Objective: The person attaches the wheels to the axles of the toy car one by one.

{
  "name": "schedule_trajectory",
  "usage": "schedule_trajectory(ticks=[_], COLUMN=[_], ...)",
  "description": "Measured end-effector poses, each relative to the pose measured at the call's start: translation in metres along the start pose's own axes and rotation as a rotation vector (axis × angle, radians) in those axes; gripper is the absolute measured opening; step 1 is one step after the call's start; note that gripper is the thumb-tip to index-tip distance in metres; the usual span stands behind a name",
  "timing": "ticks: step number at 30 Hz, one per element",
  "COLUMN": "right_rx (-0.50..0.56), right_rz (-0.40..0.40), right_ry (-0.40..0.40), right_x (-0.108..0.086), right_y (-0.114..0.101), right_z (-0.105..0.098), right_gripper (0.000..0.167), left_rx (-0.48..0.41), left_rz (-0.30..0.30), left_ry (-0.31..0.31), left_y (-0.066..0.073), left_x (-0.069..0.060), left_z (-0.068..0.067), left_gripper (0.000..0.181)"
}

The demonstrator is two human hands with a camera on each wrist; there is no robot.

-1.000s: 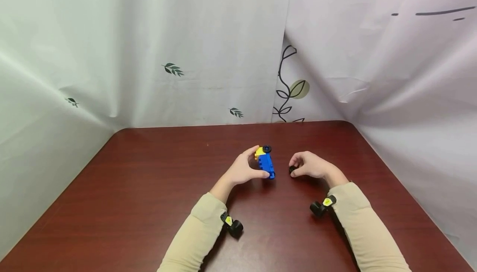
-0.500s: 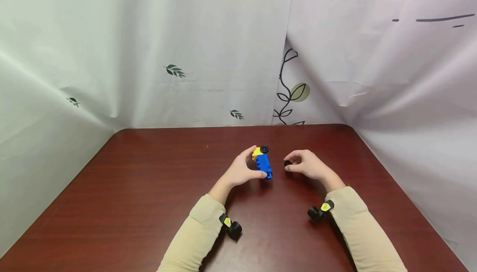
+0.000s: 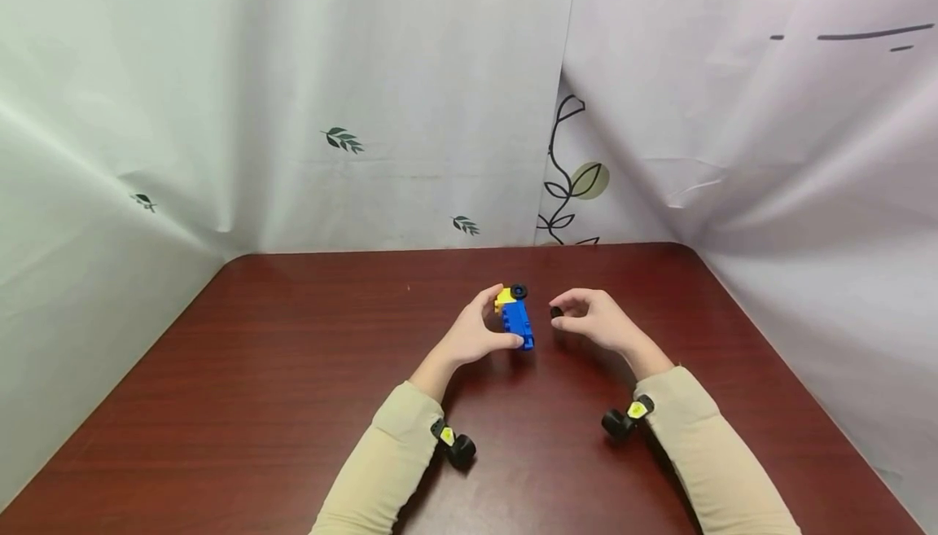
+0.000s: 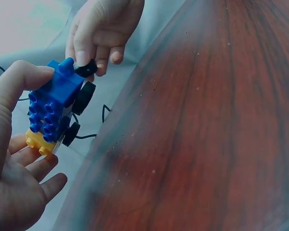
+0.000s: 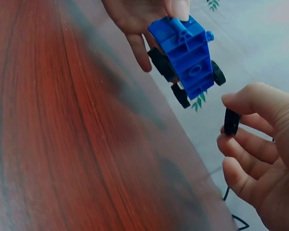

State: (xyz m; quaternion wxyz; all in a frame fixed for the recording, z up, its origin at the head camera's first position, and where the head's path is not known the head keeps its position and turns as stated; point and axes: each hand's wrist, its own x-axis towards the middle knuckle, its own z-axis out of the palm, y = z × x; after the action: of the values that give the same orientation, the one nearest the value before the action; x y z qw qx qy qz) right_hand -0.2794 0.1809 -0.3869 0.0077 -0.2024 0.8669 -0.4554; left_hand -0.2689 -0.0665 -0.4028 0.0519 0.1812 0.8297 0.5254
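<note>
My left hand (image 3: pixel 471 335) holds a toy car (image 3: pixel 517 320) of blue and yellow building blocks above the table, thumb on one end and fingers at the yellow end. In the right wrist view the ribbed blue underside of the car (image 5: pixel 190 62) faces the camera. Black wheels sit on both sides of it, and a bare blue peg sticks out at one corner. Between thumb and fingertips, my right hand (image 3: pixel 597 322) pinches a loose black wheel (image 5: pixel 231 121). That wheel is close to the car but apart from it in the right wrist view.
Under both hands lies a dark red-brown wooden table (image 3: pixel 293 372). A white cloth (image 3: pixel 410 95) printed with leaves hangs behind the table and along its sides. Each sleeve carries a small black wrist camera (image 3: pixel 462 452).
My right hand has moved left and slightly away from me with the wheel, nearer to the car. The left hand and the car have shifted a little to the left.
</note>
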Motion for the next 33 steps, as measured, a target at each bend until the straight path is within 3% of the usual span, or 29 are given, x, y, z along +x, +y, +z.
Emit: schedule_trajectory(ticks=[10,14,20,24,33], right_rx=[0.135,0.256,0.437,0.466,0.52], right_rz=[-0.04,-0.038,-0.099,-0.102,-0.139], right_ry=[0.049,0.036,0.005,0.015,0.06], right_x=[-0.002,-0.001,0.0,-0.002,-0.004], right_y=[-0.01,-0.013,-0.018,-0.022,-0.03], right_z=[0.008,0.009,0.01,0.011,0.011], right_gripper=[0.035,0.036,0.036,0.033,0.013], left_rx=[-0.051,-0.063,-0.088,-0.093,-0.086], left_rz=[0.018,0.014,0.023,0.04,0.084], left_ry=[0.039,0.034,0.033,0.043,0.135], left_y=[0.002,0.003,0.005,0.007,0.012], left_x=[-0.003,-0.003,-0.002,-0.003,-0.002], left_z=[-0.001,-0.002,-0.003,-0.002,0.001], left_gripper=[0.091,0.09,0.088,0.088,0.089])
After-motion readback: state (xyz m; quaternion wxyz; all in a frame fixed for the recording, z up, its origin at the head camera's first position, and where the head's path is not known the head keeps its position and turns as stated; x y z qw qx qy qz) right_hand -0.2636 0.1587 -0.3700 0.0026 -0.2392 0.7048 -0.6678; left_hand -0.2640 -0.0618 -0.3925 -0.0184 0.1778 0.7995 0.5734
